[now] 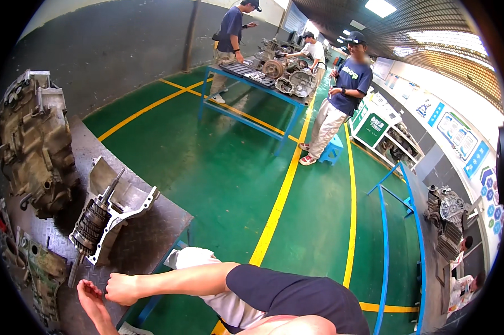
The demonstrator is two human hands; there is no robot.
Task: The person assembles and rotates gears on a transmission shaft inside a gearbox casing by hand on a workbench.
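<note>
My left hand (93, 300) is at the lower left, just over the bench edge, its fingers slightly bent and nothing visible in them. Close beside it, my right hand (121, 288) has its fingers curled in, and whatever may be inside is hidden. Both hands are near the lower end of a gear shaft (92, 224), a dark toothed stack on a steel rod. The shaft leans across an open cast-metal housing half (122, 215) on the metal bench (168, 220). Neither hand visibly touches the shaft.
A large gearbox (33, 145) stands at the bench's far left, with greenish castings (42, 273) nearer me. Three people stand around a blue-framed table (246, 114) of engine parts. A blue stool (332, 149) is beside one. Another bench (425, 268) holds a gearbox (451, 207) at right.
</note>
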